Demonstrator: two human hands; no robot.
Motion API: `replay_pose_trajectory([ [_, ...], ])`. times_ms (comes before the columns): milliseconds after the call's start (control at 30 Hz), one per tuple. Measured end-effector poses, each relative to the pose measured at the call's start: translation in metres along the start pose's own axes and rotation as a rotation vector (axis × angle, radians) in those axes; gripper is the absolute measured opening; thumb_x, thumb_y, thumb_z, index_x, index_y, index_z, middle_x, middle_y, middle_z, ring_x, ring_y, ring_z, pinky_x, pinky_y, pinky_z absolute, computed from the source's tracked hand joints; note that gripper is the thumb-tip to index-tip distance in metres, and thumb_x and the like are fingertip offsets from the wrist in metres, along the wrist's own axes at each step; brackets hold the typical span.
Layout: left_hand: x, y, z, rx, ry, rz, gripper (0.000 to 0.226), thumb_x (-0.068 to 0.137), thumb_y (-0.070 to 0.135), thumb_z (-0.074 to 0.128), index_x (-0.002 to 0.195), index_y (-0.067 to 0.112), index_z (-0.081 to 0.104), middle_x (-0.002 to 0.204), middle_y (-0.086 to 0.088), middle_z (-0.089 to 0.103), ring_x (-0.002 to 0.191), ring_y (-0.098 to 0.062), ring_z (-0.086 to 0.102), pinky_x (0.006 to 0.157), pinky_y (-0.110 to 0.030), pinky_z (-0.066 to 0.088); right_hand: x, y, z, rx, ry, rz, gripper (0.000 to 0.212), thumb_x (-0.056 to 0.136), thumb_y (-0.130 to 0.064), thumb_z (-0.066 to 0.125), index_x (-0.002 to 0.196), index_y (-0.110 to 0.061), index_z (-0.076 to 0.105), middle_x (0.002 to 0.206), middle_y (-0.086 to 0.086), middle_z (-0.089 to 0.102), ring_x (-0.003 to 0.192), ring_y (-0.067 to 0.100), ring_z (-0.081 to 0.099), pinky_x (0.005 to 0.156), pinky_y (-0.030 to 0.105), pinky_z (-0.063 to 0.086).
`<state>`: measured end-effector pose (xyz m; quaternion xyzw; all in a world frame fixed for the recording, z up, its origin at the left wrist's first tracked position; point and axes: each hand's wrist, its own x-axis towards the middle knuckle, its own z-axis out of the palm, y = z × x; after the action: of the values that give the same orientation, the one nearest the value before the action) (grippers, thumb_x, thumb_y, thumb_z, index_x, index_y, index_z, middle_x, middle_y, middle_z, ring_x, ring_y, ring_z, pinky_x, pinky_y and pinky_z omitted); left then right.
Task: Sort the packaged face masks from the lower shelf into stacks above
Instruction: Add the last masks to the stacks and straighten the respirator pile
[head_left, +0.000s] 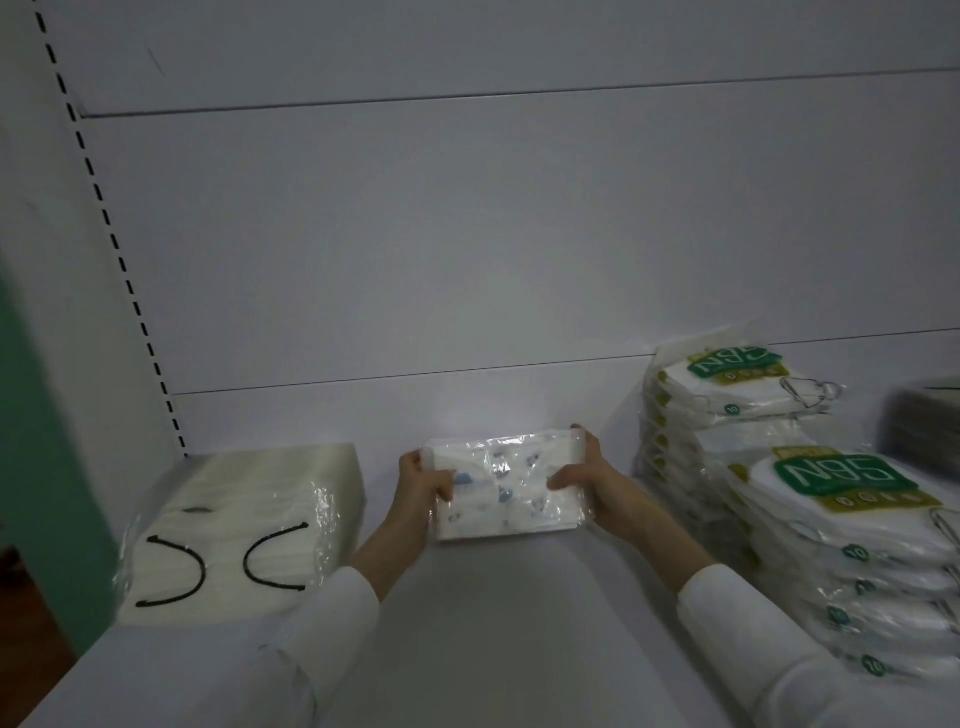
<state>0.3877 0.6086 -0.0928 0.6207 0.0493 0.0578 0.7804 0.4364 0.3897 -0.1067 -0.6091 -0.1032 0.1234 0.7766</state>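
backdrop: white shelving back panel crossed by thin horizontal seams | left: white upright with a column of dark slots (it slants rightward going down) | beyond: green wall, brown floor | base: white shelf deck | light: dim, a pale glow low on the panel

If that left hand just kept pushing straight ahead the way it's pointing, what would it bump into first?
The left hand grips the printed mask pack, so that would go along with it. Beyond it lies only bare shelf, then probably the white back panel; depth is hard to judge.
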Motion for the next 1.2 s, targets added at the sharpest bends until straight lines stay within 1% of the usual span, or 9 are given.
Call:
replay_pose_trajectory([
  [167, 0.001, -0.004, -0.002, 0.152, -0.017, 0.125, 0.082, 0.045, -0.002, 0.057, 0.121, 0.018, 0.035, 0.103, -0.002, 0.051, 0.081, -0.015, 0.051, 0.047, -0.017, 0.045, -0.001, 0.008, 0.000, -0.067, -0.074, -0.044, 0.136, 0.031, -0.006, 0.079, 0.147, -0.029, 0.010, 0.137, 0.008, 0.041, 0.120, 0.029, 0.048, 0.094, 0.040, 0.047],
  [300, 0.001, -0.014, -0.010, 0.147, -0.035, 0.041, 0.094, 0.038, -0.002, 0.050, 0.130, 0.014, 0.037, 0.127, -0.015, 0.050, 0.101, -0.027, 0.053, 0.059, -0.025, 0.049, -0.008, 0.013, -0.001, -0.076, -0.263, -0.055, 0.097, 0.053, 0.010, 0.078, 0.131, -0.033, 0.040, 0.133, 0.009, 0.056, 0.119, 0.028, 0.057, 0.090, 0.041, 0.051],
  [433, -0.002, -0.012, -0.015, 0.011, -0.159, 0.015, 0.099, 0.049, 0.000, 0.049, 0.143, 0.021, 0.025, 0.130, -0.005, 0.046, 0.100, -0.021, 0.056, 0.067, -0.023, 0.051, -0.008, 0.016, 0.001, 0.013, -0.227, -0.037, 0.100, 0.046, -0.021, 0.095, 0.130, -0.032, 0.041, 0.131, 0.004, 0.058, 0.118, 0.026, 0.058, 0.087, 0.038, 0.053],
  [533, -0.003, -0.013, -0.017, -0.012, -0.230, 0.013, 0.094, 0.056, 0.010, 0.065, 0.140, 0.025, 0.026, 0.130, -0.001, 0.048, 0.096, -0.019, 0.060, 0.066, -0.025, 0.056, -0.007, 0.022, 0.006, 0.058, -0.187, -0.064, 0.100, 0.044, -0.028, 0.095, 0.129, -0.033, 0.043, 0.126, 0.004, 0.061, 0.115, 0.028, 0.060, 0.084, 0.038, 0.054],
  [667, -0.001, -0.017, -0.013, 0.007, -0.155, -0.040, 0.114, 0.053, 0.014, 0.081, 0.148, 0.024, 0.019, 0.143, -0.015, 0.043, 0.108, -0.034, 0.061, 0.077, -0.043, 0.057, -0.007, 0.022, 0.014, 0.164, -0.145, -0.075, 0.076, 0.063, -0.008, 0.076, 0.132, -0.025, 0.048, 0.127, 0.017, 0.060, 0.114, 0.039, 0.059, 0.092, 0.052, 0.050],
  [800, -0.003, -0.006, -0.008, -0.022, -0.074, -0.103, 0.111, 0.061, 0.005, 0.082, 0.149, 0.021, 0.015, 0.142, -0.014, 0.044, 0.108, -0.033, 0.060, 0.071, -0.041, 0.056, -0.009, 0.015, 0.020, 0.166, -0.121, 0.027, 0.065, 0.062, -0.006, 0.061, 0.126, -0.011, 0.056, 0.118, 0.024, 0.063, 0.102, 0.041, 0.063, 0.094, 0.059, 0.046],
  [933, -0.002, -0.009, -0.017, 0.069, -0.081, -0.103, 0.104, 0.074, -0.012, 0.068, 0.150, 0.013, 0.002, 0.143, -0.004, 0.032, 0.126, -0.026, 0.042, 0.098, -0.039, 0.041, -0.008, 0.017, 0.013, 0.007, 0.003, 0.060, 0.073, 0.050, -0.003, 0.065, 0.120, -0.016, 0.050, 0.117, 0.020, 0.064, 0.102, 0.040, 0.065, 0.090, 0.054, 0.051],
  [1033, -0.006, -0.008, -0.018, 0.037, -0.112, -0.097, 0.117, 0.060, 0.005, 0.073, 0.151, 0.017, 0.001, 0.158, -0.006, 0.007, 0.144, -0.023, 0.014, 0.116, -0.038, 0.015, -0.002, 0.024, 0.011, -0.080, 0.048, 0.033, 0.092, 0.042, -0.013, 0.072, 0.129, -0.026, 0.045, 0.121, 0.011, 0.063, 0.106, 0.033, 0.063, 0.093, 0.049, 0.050],
  [1200, -0.011, -0.006, -0.006, -0.045, -0.059, -0.102, 0.098, 0.055, 0.045, 0.074, 0.142, 0.024, 0.035, 0.150, -0.008, 0.032, 0.134, -0.031, 0.037, 0.108, -0.051, 0.034, -0.016, 0.014, 0.023, -0.061, 0.132, -0.029, 0.117, 0.050, -0.046, 0.081, 0.149, -0.025, 0.022, 0.150, -0.004, 0.030, 0.139, 0.025, 0.030, 0.114, 0.048, 0.023],
])
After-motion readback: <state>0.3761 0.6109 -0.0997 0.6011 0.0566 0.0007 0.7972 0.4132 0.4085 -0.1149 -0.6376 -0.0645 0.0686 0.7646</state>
